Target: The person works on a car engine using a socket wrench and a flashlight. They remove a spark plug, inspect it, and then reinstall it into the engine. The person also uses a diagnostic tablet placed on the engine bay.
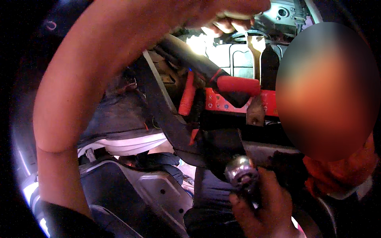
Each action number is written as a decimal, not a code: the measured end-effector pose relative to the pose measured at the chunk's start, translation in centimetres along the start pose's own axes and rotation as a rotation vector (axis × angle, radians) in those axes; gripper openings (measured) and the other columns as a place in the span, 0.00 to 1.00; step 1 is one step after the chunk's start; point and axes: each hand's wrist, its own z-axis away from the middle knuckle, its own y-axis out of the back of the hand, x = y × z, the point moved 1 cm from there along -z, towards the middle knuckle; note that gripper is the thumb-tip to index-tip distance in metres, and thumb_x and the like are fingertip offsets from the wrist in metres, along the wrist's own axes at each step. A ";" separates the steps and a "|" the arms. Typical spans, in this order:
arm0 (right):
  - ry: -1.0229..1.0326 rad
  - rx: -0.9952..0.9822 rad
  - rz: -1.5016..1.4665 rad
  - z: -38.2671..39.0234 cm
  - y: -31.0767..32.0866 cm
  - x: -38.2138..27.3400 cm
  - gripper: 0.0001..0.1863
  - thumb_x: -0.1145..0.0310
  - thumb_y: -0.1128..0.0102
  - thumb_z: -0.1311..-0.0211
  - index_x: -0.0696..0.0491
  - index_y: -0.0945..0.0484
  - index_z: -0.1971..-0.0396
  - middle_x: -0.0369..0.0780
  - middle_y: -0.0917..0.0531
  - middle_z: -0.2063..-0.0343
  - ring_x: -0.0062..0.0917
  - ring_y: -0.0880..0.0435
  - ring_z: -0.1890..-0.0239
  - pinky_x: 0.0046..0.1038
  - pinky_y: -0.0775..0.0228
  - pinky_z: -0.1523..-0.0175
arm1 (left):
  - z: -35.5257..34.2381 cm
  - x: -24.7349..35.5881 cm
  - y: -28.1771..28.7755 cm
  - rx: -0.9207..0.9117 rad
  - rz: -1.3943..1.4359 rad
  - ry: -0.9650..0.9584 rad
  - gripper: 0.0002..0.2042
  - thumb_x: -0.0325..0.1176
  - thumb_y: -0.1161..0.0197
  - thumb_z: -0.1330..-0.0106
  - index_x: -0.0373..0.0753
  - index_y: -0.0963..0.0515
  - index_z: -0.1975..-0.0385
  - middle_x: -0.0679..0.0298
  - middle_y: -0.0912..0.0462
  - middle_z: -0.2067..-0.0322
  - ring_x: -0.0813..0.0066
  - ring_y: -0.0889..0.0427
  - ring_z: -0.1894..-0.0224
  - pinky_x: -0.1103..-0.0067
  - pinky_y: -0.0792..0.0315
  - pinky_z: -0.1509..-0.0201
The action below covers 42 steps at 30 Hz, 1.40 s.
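Note:
My left forearm rises from the lower left and arches over the top of the view. My left hand (234,18) is up there with its fingers curled in, and what they hold, if anything, cannot be made out. Just below those fingers is a bright glare on a pale car battery (240,57) with a red label. A metal hold-down strap (255,113) runs down across the battery. In front of it lie red-sleeved battery cables (238,85). Lower down, my right hand (268,206) is closed round a ratchet (240,172), its shiny round head pointing up.
Another person (337,174) in orange clothing is close at the right. A dark curved body edge (158,107) runs beside the battery. At lower left is a grey panel with holes (162,194). Dark-trousered legs (206,198) show below the ratchet.

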 end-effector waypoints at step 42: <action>-0.330 0.170 -0.400 -2.9 1.4 -1.3 0.21 0.68 0.42 0.33 0.62 0.31 0.45 0.47 0.21 0.52 0.30 0.24 0.49 0.33 0.34 0.40 | -7.7 2.1 -0.6 -0.207 0.706 0.288 0.12 0.39 0.46 0.32 0.38 0.24 0.72 0.64 0.26 0.84 0.72 0.30 0.85 0.73 0.35 0.82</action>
